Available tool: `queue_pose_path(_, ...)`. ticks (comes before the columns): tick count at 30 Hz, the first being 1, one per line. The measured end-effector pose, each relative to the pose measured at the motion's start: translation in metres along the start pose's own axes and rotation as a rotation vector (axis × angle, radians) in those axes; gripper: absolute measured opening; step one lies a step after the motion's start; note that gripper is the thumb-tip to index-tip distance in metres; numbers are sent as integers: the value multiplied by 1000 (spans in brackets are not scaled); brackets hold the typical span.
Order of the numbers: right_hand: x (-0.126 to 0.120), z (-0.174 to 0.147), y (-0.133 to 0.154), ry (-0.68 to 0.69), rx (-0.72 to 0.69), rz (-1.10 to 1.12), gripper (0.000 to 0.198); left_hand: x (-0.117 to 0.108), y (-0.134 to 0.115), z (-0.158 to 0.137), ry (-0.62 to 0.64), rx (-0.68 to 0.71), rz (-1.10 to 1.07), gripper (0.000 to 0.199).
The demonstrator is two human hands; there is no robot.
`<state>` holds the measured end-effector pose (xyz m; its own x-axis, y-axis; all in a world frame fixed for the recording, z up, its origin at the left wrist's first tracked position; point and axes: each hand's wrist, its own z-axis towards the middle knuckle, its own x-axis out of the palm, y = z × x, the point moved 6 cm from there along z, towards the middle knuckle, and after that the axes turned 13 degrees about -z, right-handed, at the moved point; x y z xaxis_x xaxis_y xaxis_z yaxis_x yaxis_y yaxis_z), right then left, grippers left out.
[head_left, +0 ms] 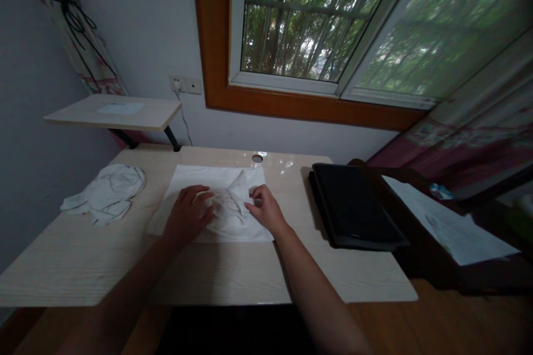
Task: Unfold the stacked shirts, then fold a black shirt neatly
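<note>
A thin white cloth (227, 208), rumpled and creased, lies on a flat white sheet (183, 177) on the desk. At its right side, my right hand (266, 208) has thumb and fingers drawn together on a raised fold of the cloth. My left hand (189, 213) is on the cloth's left side, fingers curved and apart, the tips at or just over the fabric. It does not appear to grip anything. Whether the flat sheet is fabric or paper I cannot tell.
Another crumpled white cloth (110, 191) lies on the desk's left. A black folder-like case (356, 205) lies at the right. A raised shelf (154, 108) stands at the back left, and a round cable hole (257, 158) is near the back edge. Papers (441, 222) lie beyond the desk's right side.
</note>
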<state>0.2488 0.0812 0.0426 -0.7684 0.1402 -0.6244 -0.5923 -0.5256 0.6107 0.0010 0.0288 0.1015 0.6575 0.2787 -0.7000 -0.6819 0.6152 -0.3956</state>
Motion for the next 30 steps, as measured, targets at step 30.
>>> queue_pose_path(30,2,3,15,105,-160,-130,25,9,76,20,-268,-983,-1104,39)
